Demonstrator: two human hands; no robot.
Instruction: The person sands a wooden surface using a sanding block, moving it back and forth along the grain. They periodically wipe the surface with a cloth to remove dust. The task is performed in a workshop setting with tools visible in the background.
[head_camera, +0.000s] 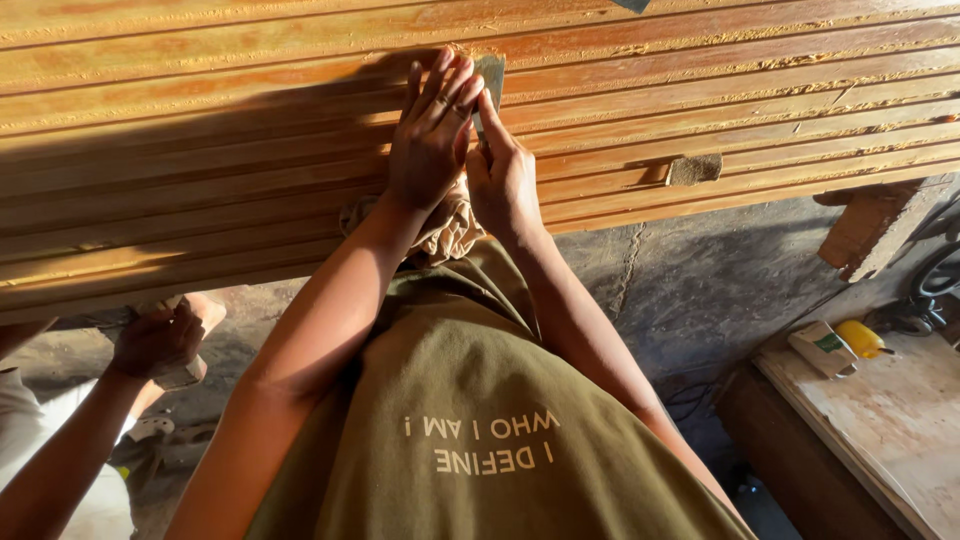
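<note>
Both hands are up on the stack of wooden planks (700, 90), pressing a small grey sanding block (491, 72) against the ribbed edges near the top of the pile. The left hand (430, 135) lies flat and open, fingers stretched out together over the block's left side and the wood. The right hand (503, 180) sits just beside it, touching it, thumb reaching up along the block's lower edge; its other fingers curl out of sight, so how tightly it grips I cannot tell. A second grey block (694, 169) is wedged lower in the stack to the right. Below the wrists, a bunched tan cloth (450, 230). Down right, a yellow bottle (860, 339) and a small white carton with a green patch (824, 348) lie on a pale board (890, 430). Far left, another person's hand (158, 340) clasps something pale under the planks.
</note>
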